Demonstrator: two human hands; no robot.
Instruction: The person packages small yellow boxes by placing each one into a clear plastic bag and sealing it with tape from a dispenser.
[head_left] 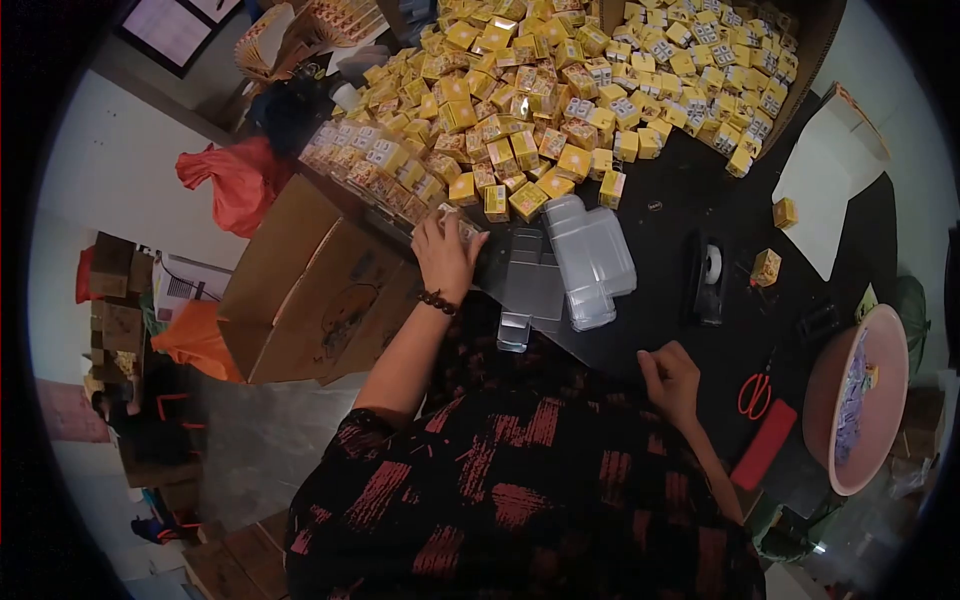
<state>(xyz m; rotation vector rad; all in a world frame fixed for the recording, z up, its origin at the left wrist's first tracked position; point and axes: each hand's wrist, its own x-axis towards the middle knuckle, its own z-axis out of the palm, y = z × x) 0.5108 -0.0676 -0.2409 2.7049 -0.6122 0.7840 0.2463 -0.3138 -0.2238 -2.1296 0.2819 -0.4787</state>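
My left hand point(446, 262), with a beaded bracelet at the wrist, has its thumb and fingers around a pack of small boxes point(458, 224). The fingers partly cover that pack. It is at the near end of neat rows of wrapped yellow boxes point(385, 170). My right hand point(672, 380) is closed at the table's front edge, with the fingers curled and nothing visible in them. Between my hands lie clear plastic folding cases, a stack of them point(595, 260) and a flat one point(533, 280) nearer my left hand.
A large heap of yellow boxes point(500, 90) covers the far table. At right are a tape dispenser point(708, 280), red scissors point(755, 395), a red case point(764, 445) and a pink basin point(890, 400). An open carton point(320, 280) stands at left. Another person sits far left.
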